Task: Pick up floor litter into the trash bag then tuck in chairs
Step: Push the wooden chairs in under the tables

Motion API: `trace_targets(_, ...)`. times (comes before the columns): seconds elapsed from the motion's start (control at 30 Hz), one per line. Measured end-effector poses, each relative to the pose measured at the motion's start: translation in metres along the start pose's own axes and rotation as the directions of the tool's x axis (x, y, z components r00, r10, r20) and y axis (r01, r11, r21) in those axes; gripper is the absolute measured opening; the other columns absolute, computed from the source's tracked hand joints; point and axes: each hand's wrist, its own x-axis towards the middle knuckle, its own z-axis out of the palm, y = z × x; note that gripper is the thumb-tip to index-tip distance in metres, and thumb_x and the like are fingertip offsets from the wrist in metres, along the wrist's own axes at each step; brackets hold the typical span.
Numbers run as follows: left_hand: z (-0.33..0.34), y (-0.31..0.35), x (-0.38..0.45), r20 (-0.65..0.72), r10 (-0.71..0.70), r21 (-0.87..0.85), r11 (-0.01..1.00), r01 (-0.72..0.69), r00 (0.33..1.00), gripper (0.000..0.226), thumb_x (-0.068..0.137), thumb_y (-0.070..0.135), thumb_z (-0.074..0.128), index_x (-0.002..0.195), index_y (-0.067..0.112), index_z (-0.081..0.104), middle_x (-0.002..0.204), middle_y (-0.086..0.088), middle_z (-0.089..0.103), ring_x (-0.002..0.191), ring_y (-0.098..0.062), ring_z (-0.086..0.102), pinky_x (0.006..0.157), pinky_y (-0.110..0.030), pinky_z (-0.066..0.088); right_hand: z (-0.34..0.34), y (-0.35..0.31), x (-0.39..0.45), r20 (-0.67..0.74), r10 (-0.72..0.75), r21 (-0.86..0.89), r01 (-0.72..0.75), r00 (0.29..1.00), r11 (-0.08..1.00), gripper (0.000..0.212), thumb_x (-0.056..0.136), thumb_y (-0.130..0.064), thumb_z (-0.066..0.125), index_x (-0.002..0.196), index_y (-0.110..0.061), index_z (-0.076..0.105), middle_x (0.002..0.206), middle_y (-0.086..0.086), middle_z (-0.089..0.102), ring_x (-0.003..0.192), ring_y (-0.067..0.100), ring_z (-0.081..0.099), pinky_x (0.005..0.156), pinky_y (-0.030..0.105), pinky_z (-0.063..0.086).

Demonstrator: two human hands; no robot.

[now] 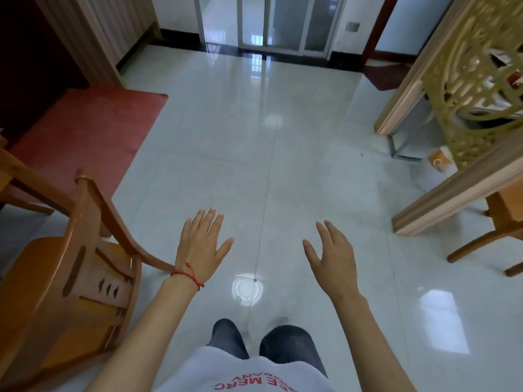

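My left hand point(202, 244) and my right hand point(332, 257) are held out over the glossy white tiled floor point(240, 154), fingers spread, holding nothing. A red string circles my left wrist. An orange-brown wooden chair point(68, 292) stands at the lower left, its backrest just left of my left forearm and not touched. Part of a second wooden chair point(498, 227) shows at the right edge, behind a screen. A tiny dark speck point(362, 155) lies on the tiles at the far right. No trash bag is in view.
A red mat point(93, 128) lies at the left by a dark doorway. A gold ornamental screen in a wood frame point(464, 114) stands at the right, with a white plastic jug with an orange cap point(434, 171) under it. Sliding glass doors point(268, 24) lie ahead.
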Motion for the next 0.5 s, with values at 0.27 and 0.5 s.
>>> trace_targets(0.27, -0.004, 0.005, 0.063, -0.055, -0.209, -0.031, 0.978, 0.208, 0.976, 0.067, 0.084, 0.049, 0.029, 0.123, 0.001, 0.055, 0.131, -0.021, 0.053, 0.123, -0.039, 0.046, 0.098, -0.055, 0.036, -0.003, -0.006, 0.122, 0.093, -0.162, 0.054, 0.157, 0.982, 0.986, 0.052, 0.091, -0.034, 0.051, 0.135, -0.009, 0.042, 0.145, 0.012, 0.039, 0.135, 0.026, 0.033, 0.11, 0.037, 0.025)
trace_targets(0.5, -0.007, 0.026, 0.091, -0.105, -0.468, -0.08, 0.883, 0.462, 0.877, 0.069, 0.086, 0.053, 0.03, 0.128, 0.003, 0.051, 0.136, -0.019, 0.048, 0.128, -0.037, 0.041, 0.103, -0.052, 0.031, -0.004, -0.03, 0.208, 0.273, -0.411, 0.105, 0.398, 0.87, 0.912, 0.052, 0.092, -0.036, 0.049, 0.136, -0.01, 0.04, 0.146, 0.011, 0.037, 0.136, 0.025, 0.031, 0.11, 0.036, 0.023)
